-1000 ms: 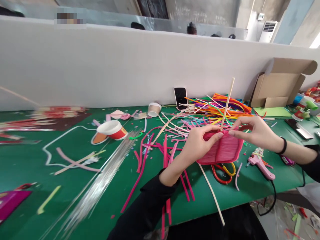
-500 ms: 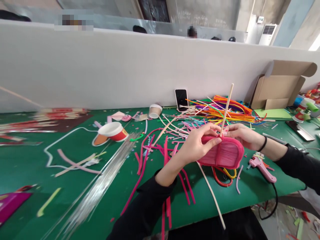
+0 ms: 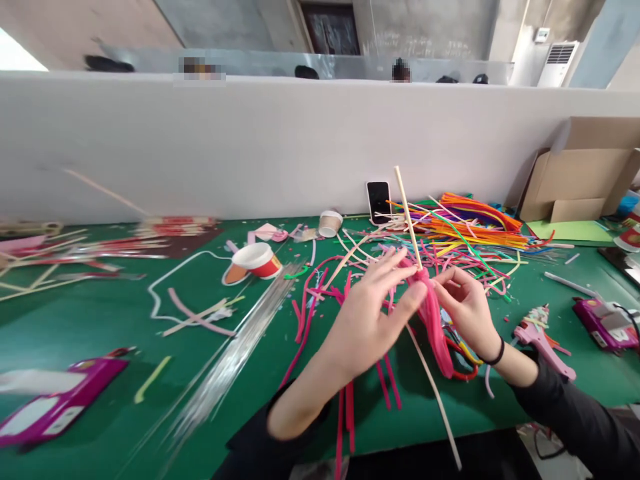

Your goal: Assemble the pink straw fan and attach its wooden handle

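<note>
Stick [image 3: 408, 217] could twist loose from the pink piece [image 3: 437, 333] if either grip slackens

Left hand [image 3: 373, 320] grasps their joint, right hand [image 3: 465, 307] pinches beside it; the piece slants above the table [image 3: 400, 433], near scissors [image 3: 465, 377] that could snag it

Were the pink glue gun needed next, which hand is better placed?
Probably the right hand: it is nearer the pink glue gun, while the left hand lies mostly left of the pink piece.

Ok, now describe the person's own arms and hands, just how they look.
The left hand and the right hand are both ungloved. The left sleeve and right sleeve are black, both stopping short of the hands. The right hand has a thin black wristband.
</note>
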{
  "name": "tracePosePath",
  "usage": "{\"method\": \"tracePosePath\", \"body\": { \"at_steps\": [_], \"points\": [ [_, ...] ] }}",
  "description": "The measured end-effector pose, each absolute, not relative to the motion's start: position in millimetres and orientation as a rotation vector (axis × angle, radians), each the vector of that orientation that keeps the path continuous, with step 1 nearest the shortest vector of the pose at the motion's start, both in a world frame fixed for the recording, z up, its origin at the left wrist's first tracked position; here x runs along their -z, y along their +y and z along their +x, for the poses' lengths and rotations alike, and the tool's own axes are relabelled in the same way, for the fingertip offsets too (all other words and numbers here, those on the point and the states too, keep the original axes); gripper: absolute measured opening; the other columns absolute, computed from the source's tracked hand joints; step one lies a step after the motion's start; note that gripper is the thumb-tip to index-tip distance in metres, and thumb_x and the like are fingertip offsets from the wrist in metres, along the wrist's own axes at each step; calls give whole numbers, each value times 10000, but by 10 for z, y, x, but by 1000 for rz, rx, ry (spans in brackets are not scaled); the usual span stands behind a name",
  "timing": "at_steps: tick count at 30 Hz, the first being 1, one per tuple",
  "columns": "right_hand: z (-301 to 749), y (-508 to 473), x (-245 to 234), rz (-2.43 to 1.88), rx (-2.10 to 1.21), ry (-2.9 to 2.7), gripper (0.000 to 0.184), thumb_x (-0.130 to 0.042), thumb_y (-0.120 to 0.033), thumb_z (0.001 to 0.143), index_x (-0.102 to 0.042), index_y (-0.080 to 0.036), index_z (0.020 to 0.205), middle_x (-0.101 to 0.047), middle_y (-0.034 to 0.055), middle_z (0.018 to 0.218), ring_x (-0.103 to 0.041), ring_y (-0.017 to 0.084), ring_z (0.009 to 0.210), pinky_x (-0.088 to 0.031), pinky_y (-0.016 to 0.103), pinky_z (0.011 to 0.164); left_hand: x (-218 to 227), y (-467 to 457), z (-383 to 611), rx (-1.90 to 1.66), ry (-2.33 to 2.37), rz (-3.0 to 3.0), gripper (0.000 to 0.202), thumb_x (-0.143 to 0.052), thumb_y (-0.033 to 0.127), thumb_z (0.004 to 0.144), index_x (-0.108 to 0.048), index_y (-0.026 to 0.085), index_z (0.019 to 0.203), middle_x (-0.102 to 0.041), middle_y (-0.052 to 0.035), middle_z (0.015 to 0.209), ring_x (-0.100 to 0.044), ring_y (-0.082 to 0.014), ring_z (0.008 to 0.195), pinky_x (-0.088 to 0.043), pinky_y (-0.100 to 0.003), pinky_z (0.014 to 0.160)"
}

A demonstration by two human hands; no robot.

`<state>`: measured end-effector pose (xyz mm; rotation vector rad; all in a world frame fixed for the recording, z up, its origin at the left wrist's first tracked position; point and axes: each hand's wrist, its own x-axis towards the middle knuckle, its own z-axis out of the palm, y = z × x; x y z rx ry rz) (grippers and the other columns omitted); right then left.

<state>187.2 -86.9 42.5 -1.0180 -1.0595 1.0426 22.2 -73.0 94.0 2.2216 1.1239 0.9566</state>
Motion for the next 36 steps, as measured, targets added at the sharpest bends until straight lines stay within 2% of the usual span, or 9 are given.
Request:
{"method": "tracePosePath", "body": {
  "at_steps": [2, 4, 8, 11, 17, 21, 28, 32, 36],
  "points": [
    [1788, -877, -403, -1040, -925, -1119, 265, -710, -412, 811, -580, -204, 710, -619, -17, 674, -575, 114, 617, -471, 241, 591, -945, -834, 195, -844, 1177, 2236, 596, -614, 530, 853, -590, 190, 1342, -484, -138, 1511, -403, -345, 1427, -385, -527, 1140],
    [1735, -876, -385, -1066, -839, -1177, 224, -671, -373, 845, -577, -206, 730, -615, -15, 689, -575, 113, 619, -476, 245, 596, -925, -860, 195, -818, 1204, 2226, 689, -653, 500, 820, -519, 174, 1412, -474, -148, 1517, -407, -340, 1425, -394, -518, 1139],
    [1708, -865, -368, -1128, -682, -1333, 176, -628, -329, 879, -583, -206, 760, -619, -7, 705, -579, 113, 610, -478, 247, 583, -845, -725, 207, -928, 1197, 2121, 447, -512, 288, 878, -615, 141, 1288, -643, -134, 1347, -590, -287, 1269, -462, -452, 1094],
    [1719, -865, -369, -1159, -542, -1452, 151, -613, -290, 891, -588, -210, 765, -612, -9, 703, -556, 107, 587, -457, 239, 551, -799, -614, 202, -964, 1147, 2036, 384, -478, 205, 856, -675, 140, 1179, -719, -104, 1222, -661, -262, 1164, -509, -395, 1041],
    [1711, -846, -357, -1139, -384, -1581, 123, -571, -265, 923, -576, -231, 805, -638, 15, 775, -601, 136, 679, -509, 261, 632, -757, -531, 222, -1141, 1143, 1986, 243, -604, 370, 878, -719, 193, 999, -776, -51, 1040, -721, -240, 988, -568, -324, 881],
    [1727, -811, -384, -1134, -294, -1684, 107, -528, -248, 947, -583, -231, 856, -654, 33, 813, -615, 149, 709, -515, 271, 653, -744, -422, 231, -1205, 1131, 1969, 217, -590, 374, 906, -716, 204, 861, -778, -23, 907, -720, -214, 874, -558, -303, 806],
    [1906, -711, -569, -1167, -132, -1838, 119, -537, -214, 941, -637, -210, 875, -691, 55, 832, -638, 172, 753, -495, 282, 694, -716, -317, 193, -1210, 1065, 1995, 200, -619, 357, 891, -738, 197, 871, -784, -25, 894, -722, -201, 852, -556, -299, 807],
    [2033, -566, -687, -1189, -325, -1875, 105, -634, -216, 884, -653, -206, 782, -709, 28, 768, -635, 162, 706, -488, 282, 686, -698, -305, 187, -1223, 1052, 2003, 185, -627, 337, 880, -744, 194, 883, -788, -37, 908, -729, -206, 858, -561, -316, 824],
    [2141, -442, -803, -1198, -445, -1942, 105, -654, -239, 864, -673, -212, 764, -717, 17, 760, -620, 145, 656, -470, 274, 642, -715, -290, 185, -1184, 999, 2006, 181, -616, 320, 882, -743, 191, 885, -790, -44, 924, -731, -212, 876, -565, -327, 837]
  ]
}}
